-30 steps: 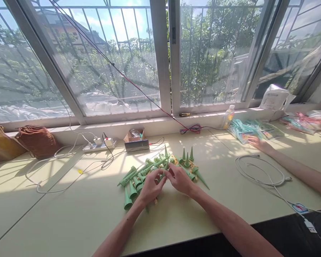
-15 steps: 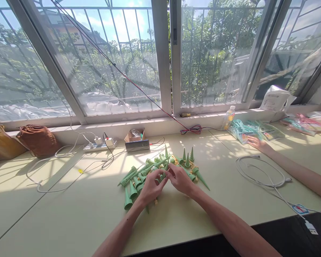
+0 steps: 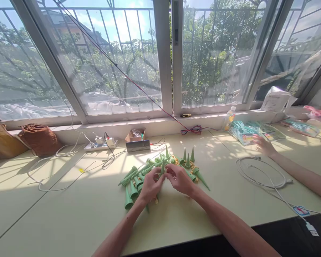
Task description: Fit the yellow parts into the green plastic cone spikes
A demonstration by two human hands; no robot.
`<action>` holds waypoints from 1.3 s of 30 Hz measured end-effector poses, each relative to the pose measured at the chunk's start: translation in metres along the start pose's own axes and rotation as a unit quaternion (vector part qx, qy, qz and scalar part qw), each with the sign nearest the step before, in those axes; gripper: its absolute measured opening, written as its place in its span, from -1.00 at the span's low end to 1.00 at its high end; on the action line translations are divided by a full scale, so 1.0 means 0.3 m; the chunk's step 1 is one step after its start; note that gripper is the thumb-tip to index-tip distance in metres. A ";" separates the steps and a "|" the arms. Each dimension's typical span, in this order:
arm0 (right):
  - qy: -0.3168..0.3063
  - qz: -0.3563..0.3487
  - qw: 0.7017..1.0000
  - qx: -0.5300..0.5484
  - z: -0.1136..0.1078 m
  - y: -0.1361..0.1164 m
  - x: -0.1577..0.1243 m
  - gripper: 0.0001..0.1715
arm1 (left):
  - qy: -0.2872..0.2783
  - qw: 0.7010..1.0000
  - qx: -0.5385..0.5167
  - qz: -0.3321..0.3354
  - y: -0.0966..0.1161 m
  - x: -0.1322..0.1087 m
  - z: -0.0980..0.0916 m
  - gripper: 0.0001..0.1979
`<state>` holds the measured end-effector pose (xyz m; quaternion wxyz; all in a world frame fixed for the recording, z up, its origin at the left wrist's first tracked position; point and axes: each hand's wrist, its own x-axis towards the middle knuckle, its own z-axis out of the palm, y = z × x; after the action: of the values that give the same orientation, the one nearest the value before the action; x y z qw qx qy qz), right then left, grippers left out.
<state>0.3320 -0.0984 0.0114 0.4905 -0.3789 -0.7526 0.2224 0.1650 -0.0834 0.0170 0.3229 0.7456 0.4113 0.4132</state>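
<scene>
My left hand (image 3: 151,184) is closed around a green plastic watering spike (image 3: 163,165) that stands tip up between its thumb and fingers. Just beside it, my right hand (image 3: 180,180) is pinched close to the spike's lower part; what lies between its fingertips is too small to make out. Around both hands spreads a pile of similar green spikes (image 3: 128,200), some lying flat with open wide ends. A few cones (image 3: 187,161) point upward at the pile's right side, among small yellow-orange pieces (image 3: 195,169).
Behind the pile stand a small cardboard box (image 3: 137,135) and a power strip (image 3: 100,144). At right, another person's hand (image 3: 264,146) is by bagged teal items (image 3: 240,132). A coiled white cable (image 3: 259,173) and a bottle (image 3: 229,118) are there too.
The spike in my left hand has shifted slightly left and stands more upright, with my right fingertips a little apart from it. The other person's hand has lifted and moved right.
</scene>
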 end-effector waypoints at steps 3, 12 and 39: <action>0.004 -0.007 1.000 0.007 0.002 0.005 -0.001 -0.81 | 0.009 0.999 -0.036 -0.033 -0.002 0.000 0.001 -0.74; 0.007 0.016 0.999 0.051 0.010 0.029 0.002 -0.83 | 0.004 0.993 -0.101 -0.063 0.003 0.001 0.004 -0.70; 0.009 0.045 0.999 0.007 -0.001 0.028 -0.001 -0.75 | 0.009 1.000 0.010 0.019 0.003 -0.003 -0.001 -0.77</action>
<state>0.3353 -0.0935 0.0055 0.4895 -0.4107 -0.7290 0.2456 0.1648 -0.0847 0.0177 0.3037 0.7526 0.4041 0.4220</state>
